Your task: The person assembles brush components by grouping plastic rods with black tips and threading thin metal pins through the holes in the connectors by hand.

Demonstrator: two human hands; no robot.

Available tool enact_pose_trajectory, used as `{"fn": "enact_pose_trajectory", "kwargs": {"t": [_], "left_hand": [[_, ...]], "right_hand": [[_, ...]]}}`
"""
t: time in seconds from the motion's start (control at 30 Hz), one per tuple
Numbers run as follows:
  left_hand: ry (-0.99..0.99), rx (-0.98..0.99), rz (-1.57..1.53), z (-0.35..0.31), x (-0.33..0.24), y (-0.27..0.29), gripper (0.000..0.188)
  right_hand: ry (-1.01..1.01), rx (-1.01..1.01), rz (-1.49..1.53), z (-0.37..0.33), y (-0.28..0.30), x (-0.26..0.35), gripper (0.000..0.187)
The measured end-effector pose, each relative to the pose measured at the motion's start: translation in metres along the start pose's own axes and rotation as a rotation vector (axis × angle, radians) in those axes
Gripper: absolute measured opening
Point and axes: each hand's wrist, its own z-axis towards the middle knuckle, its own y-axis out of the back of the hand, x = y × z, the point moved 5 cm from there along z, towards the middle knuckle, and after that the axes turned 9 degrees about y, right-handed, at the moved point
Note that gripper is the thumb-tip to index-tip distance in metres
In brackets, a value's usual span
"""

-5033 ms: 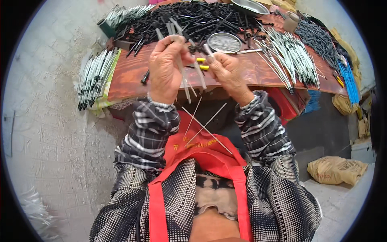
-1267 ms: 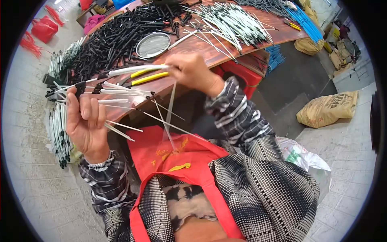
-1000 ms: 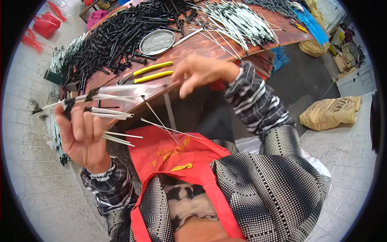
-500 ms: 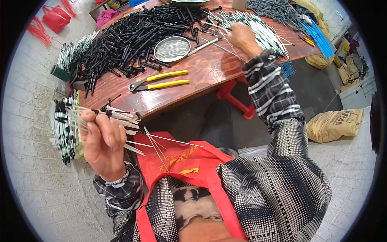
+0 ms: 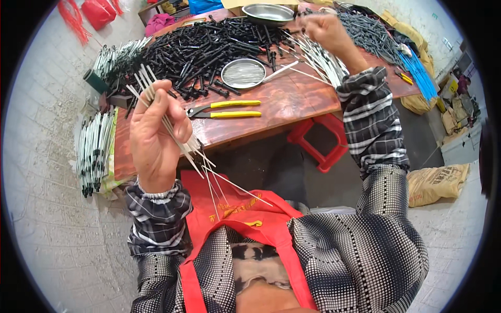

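My left hand (image 5: 159, 128) is raised at the left near the table's front edge, fingers closed round a bundle of thin white rods (image 5: 182, 147). The rods stick up past the fingertips and slant down toward my lap, a few splayed over the red apron (image 5: 235, 201). At the far right of the table, my right hand (image 5: 327, 34) is above a pile of white rods (image 5: 318, 58), close to a shallow metal bowl (image 5: 269, 12). Its fingers are curled and slightly blurred; what they hold, if anything, cannot be made out.
Yellow-handled pliers (image 5: 229, 113) lie near the front edge. Behind them is a round dish (image 5: 224, 77) of thin metal pins beside a heap of black plastic pieces (image 5: 203, 47). Grey pieces (image 5: 365, 34) and blue rods (image 5: 420, 75) lie right. A red stool (image 5: 331, 163) stands below.
My left hand has moved right and up, and the rod bundle has tilted from nearly level to steep. My right hand has moved farther back across the white rods. The view has shifted slightly.
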Motion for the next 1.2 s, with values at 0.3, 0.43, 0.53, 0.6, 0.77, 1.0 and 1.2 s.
{"fn": "enact_pose_trajectory", "kwargs": {"t": [0.3, 0.43, 0.53, 0.6, 0.77, 1.0, 1.2], "left_hand": [[-0.017, 0.018, 0.043, -0.004, 0.012, 0.006, 0.024], [-0.007, -0.021, 0.032, -0.007, 0.012, -0.003, 0.023], [-0.010, -0.006, 0.013, -0.008, 0.008, -0.002, 0.023], [-0.013, 0.063, 0.001, -0.011, 0.003, -0.001, 0.023], [0.006, -0.097, 0.046, -0.021, 0.002, -0.011, 0.024], [-0.018, -0.126, 0.021, -0.031, -0.001, -0.031, 0.019], [-0.185, -0.246, 0.192, -0.019, -0.022, -0.005, 0.018]], "right_hand": [[-0.208, -0.364, 0.078, 0.007, 0.086, 0.063, 0.023], [-0.072, -0.421, -0.034, 0.010, 0.129, 0.095, 0.022], [-0.030, -0.354, 0.121, 0.008, 0.142, 0.120, 0.022], [0.006, -0.318, 0.202, 0.003, 0.135, 0.146, 0.022], [0.017, -0.149, 0.777, -0.012, 0.014, 0.151, 0.027], [0.103, -0.074, 0.664, -0.020, -0.125, 0.236, 0.019], [0.170, -0.406, 0.262, -0.006, -0.148, 0.269, 0.015]]}}
